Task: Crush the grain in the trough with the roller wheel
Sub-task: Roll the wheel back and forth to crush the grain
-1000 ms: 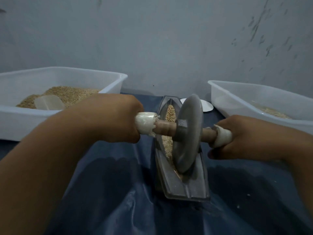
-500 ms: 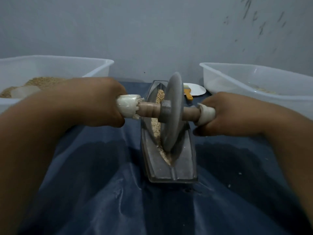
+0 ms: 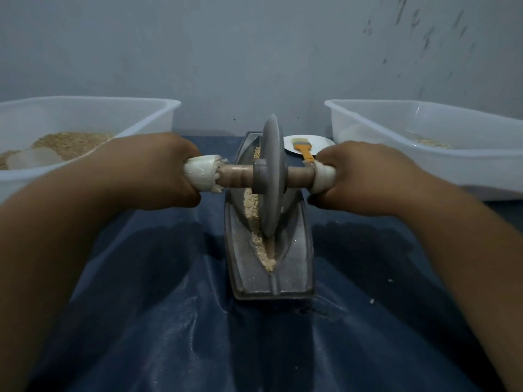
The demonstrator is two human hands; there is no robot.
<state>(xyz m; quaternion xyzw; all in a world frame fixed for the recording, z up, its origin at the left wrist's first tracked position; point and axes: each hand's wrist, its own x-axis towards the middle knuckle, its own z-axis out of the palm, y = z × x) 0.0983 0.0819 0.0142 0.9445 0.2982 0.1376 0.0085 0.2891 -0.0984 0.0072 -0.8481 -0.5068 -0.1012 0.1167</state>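
Observation:
A grey metal boat-shaped trough (image 3: 297, 267) lies lengthwise in front of me on a dark blue sheet. Pale crushed grain (image 3: 256, 239) fills its groove. A grey roller wheel (image 3: 272, 179) stands upright in the groove, on a wooden axle with white wrapped ends. My left hand (image 3: 152, 171) grips the left wrapped end of the axle. My right hand (image 3: 365, 179) grips the right end. The wheel hides the far part of the groove.
A white plastic tub (image 3: 158, 111) at the left holds grain and a clear scoop (image 3: 34, 158). Another white tub (image 3: 464, 168) at the right holds a little grain. Behind the trough, a white plate (image 3: 319, 142) carries an orange-handled brush (image 3: 304, 151). A grey wall stands close behind.
The wheel has rolled away from me along the trough, uncovering crushed grain at the near end. Both hands kept their grip on the axle. The brush on the plate has come into view.

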